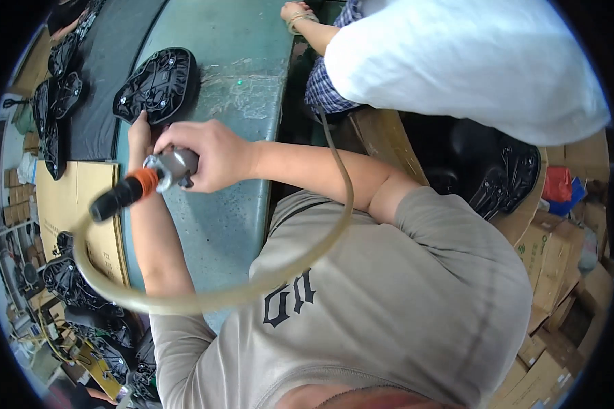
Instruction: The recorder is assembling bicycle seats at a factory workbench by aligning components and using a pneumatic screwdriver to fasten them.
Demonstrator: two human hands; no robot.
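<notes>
A black bicycle saddle [158, 85] lies underside up on the green bench. My left hand [140, 131] holds it at its near edge with the thumb over the rim; the other fingers are hidden. My right hand [215, 155] is wrapped round a silver air tool [177, 167] close beside that edge. Its rear end is an orange and black coupling [126, 193], which points back toward me. From there a pale air hose [245, 294] loops across in front of my chest. The tool's working end is hidden behind my right hand.
Several more black saddles [67, 95] lie on a dark belt [112, 75] along the left. A cardboard sheet [82, 204] leans near my left arm. At right, a carton [382, 143] holds black saddles. A co-worker in a white shirt [457, 61] stands close at the far right.
</notes>
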